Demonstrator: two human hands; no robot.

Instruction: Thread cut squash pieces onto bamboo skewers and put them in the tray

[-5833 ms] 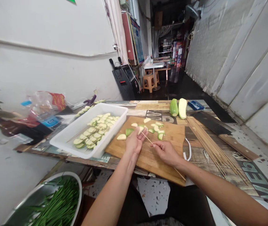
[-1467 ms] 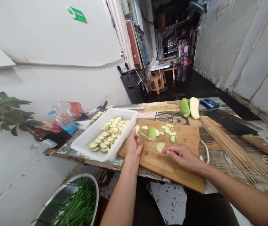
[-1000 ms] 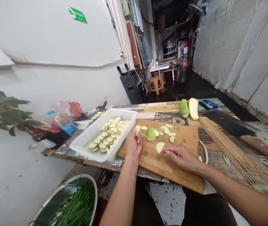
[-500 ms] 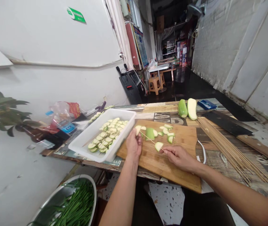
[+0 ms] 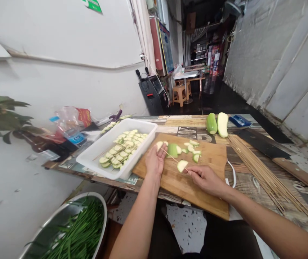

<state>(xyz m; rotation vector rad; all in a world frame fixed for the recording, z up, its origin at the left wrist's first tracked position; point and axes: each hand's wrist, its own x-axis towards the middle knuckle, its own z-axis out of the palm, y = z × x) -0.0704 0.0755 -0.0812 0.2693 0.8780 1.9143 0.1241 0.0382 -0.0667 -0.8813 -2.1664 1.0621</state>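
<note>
My right hand (image 5: 204, 180) pinches a thin wooden skewer (image 5: 171, 155) near one end, and a pale half-round squash slice (image 5: 182, 166) is threaded close to those fingers. The skewer's other end points at my left hand (image 5: 155, 162), whose fingers are closed on another squash slice (image 5: 159, 145). Whether the tip touches that slice I cannot tell. Both hands are over a wooden cutting board (image 5: 186, 192). On the board lie a green-skinned squash chunk (image 5: 172, 150) and several cut pieces (image 5: 196, 157). Left of it, a white tray (image 5: 139, 154) holds skewered slices (image 5: 121, 153).
Bare skewers (image 5: 256, 169) lie right of the board beside a large knife (image 5: 263, 144). Two squash pieces (image 5: 211, 124) and a blue dish (image 5: 240, 121) stand at the back. A metal bowl of green stalks (image 5: 103, 216) is at lower left; a plastic bottle (image 5: 75, 136) stands left.
The camera view has shifted slightly. Both hands keep nearly the same pose, with the skewer and its slice still between them.
</note>
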